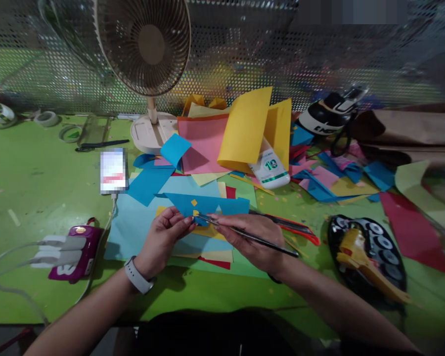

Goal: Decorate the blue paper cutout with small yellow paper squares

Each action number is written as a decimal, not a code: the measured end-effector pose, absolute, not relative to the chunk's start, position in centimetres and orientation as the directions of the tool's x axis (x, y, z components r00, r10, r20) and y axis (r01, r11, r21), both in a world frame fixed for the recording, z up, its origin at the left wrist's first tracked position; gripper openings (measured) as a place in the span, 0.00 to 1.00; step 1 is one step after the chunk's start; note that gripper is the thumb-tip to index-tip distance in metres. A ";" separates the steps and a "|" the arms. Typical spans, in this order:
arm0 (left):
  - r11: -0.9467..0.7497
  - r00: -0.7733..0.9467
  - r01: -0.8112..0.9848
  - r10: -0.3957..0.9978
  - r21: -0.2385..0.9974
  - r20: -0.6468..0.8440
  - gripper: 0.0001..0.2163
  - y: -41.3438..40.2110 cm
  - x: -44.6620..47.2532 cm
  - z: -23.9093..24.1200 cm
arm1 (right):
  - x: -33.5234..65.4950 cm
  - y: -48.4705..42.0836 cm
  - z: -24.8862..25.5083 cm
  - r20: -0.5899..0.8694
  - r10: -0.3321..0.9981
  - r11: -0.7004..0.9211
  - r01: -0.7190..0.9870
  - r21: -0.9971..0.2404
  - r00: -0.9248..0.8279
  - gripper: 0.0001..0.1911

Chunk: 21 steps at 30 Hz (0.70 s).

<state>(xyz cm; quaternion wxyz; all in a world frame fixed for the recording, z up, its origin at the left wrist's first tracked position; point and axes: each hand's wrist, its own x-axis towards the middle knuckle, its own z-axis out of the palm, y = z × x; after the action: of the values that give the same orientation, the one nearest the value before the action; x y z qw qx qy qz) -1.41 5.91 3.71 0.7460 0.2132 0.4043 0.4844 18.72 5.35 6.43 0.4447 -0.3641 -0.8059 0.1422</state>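
Observation:
My right hand (254, 237) grips a pair of dark metal tweezers (259, 240), their tips pointing left. At those tips is a small yellow paper piece (196, 213). My left hand (165, 230) has thumb and forefinger pinched together just beside the tips; whatever lies between them is too small to make out. Beneath both hands is a blue paper strip (230, 203), with another little yellow paper diamond (194, 202) on it. Light blue paper sheets (128, 232) and other coloured sheets are layered below. A utility knife (296, 228) with orange edging lies beside my right hand.
A fan (151, 44) stands at the back, left of yellow paper sheets (244, 128) and a white bottle (270, 165). To the left are a phone (113, 170) on a cable and a purple power strip (79, 252). A black tray (387, 247) carries a yellow tool (371, 277) at right.

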 end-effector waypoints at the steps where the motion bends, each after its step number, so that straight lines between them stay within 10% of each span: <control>1: 0.441 0.203 -0.547 0.894 0.711 -0.399 0.16 5.9 -1.4 3.8 | 18.7 5.3 6.4 0.614 0.715 0.693 0.458 -0.557 -0.334 0.15; 21: 0.448 0.181 -0.554 0.888 0.702 -0.423 0.16 5.4 -0.9 4.3 | 18.6 4.5 5.7 0.579 0.779 0.619 0.434 -0.655 -0.239 0.14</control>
<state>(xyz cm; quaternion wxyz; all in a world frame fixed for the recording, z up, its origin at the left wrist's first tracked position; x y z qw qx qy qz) -0.94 5.37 4.26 0.7419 0.2004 0.4166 0.4857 18.63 4.55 5.70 0.4729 -0.3961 -0.7656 0.1828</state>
